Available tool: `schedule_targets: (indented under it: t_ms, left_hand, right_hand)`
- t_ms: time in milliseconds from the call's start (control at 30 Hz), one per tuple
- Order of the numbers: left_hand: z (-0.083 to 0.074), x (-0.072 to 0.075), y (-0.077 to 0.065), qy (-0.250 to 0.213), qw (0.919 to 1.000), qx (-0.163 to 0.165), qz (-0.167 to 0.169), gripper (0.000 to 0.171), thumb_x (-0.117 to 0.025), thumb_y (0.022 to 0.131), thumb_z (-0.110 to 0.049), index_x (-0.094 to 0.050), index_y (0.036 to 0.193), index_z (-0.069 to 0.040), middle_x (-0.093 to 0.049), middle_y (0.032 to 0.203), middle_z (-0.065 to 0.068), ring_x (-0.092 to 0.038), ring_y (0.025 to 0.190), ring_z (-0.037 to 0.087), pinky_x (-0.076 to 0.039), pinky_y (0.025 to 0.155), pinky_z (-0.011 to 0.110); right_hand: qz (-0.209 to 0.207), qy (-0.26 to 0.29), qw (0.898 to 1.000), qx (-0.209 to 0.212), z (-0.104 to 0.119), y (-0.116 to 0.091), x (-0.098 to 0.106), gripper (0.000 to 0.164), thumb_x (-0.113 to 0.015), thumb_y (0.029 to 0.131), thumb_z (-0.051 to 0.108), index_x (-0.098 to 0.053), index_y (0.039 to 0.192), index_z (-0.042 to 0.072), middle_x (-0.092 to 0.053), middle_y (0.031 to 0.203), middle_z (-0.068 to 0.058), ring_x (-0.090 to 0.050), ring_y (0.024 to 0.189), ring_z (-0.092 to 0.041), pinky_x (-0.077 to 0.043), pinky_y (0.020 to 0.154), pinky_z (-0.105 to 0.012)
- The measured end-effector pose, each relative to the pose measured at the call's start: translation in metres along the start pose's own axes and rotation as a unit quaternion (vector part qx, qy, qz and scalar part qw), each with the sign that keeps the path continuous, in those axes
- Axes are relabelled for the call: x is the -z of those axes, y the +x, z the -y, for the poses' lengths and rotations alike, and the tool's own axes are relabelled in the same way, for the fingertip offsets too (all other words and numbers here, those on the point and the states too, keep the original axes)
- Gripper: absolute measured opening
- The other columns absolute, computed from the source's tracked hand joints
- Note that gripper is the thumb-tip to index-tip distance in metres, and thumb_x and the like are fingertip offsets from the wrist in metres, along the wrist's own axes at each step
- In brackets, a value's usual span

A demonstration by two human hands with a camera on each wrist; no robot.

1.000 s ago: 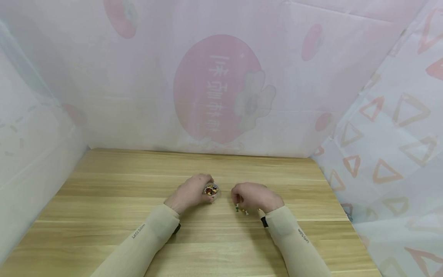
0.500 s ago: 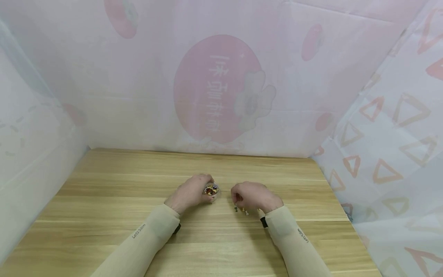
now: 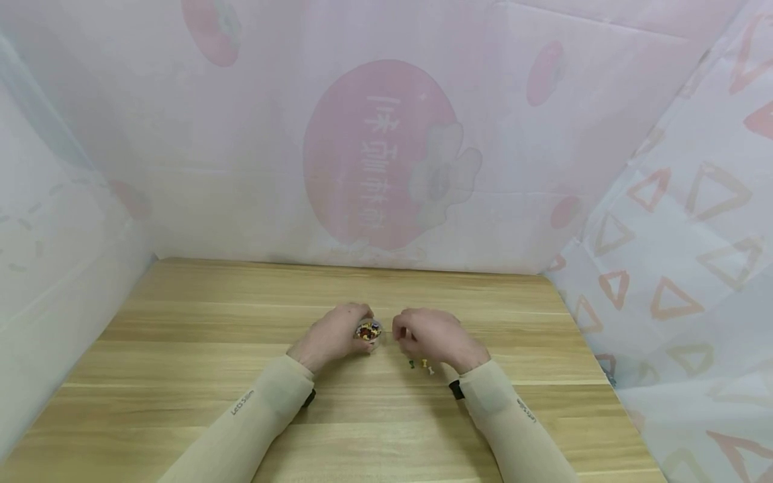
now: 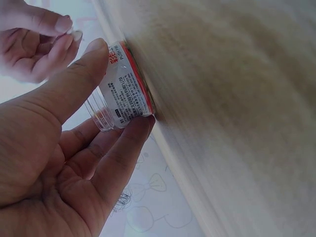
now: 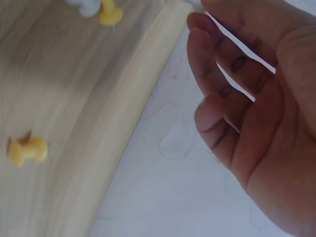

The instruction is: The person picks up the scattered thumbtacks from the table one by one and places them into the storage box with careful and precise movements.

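My left hand (image 3: 331,337) grips a small clear jar (image 4: 121,89) with a red-and-white label, thumb on one side and fingers on the other. The jar stands on the table, and through its open top show several coloured push pins (image 3: 368,331). Just right of the jar and above the table, my right hand (image 3: 436,337) pinches a white push pin (image 4: 76,35) between thumb and fingertip. Below that hand lie loose pins: a green push pin (image 3: 412,364), a yellow push pin (image 3: 425,363) and a white push pin (image 3: 431,370).
Another yellow push pin (image 5: 28,150) lies apart from the others in the right wrist view. The wooden table (image 3: 241,288) meets a pink printed sheet (image 3: 253,168) at the back, with patterned sheets on both sides.
My right hand has lifted off the loose pins and moved left and away from me, nearer the jar, with a white push pin. The left hand and jar have stayed put.
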State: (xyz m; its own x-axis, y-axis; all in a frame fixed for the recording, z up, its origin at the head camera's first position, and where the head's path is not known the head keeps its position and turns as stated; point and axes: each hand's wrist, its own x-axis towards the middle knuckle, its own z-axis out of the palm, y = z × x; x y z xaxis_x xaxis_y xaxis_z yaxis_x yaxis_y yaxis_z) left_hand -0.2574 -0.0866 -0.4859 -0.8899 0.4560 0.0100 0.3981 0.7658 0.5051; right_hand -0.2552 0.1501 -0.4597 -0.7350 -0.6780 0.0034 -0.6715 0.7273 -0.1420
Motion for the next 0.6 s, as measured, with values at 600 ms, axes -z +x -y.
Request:
schedule_targets:
  t_ms: [600]
  left_hand:
    - [-0.002, 0.002, -0.003, -0.006, 0.9999, -0.009, 0.000, 0.049, -0.087, 0.082, -0.026, -0.066, 0.122, -0.008, -0.070, 0.114, 0.007, -0.064, 0.099, 0.020, -0.056, 0.087, 0.040]
  right_hand:
    - [-0.099, -0.021, 0.995, 0.015, 0.022, 0.014, -0.013, 0.009, -0.073, 0.097, 0.028, -0.073, 0.106, 0.029, -0.070, 0.107, 0.016, -0.065, 0.084, -0.002, -0.055, 0.066, -0.027]
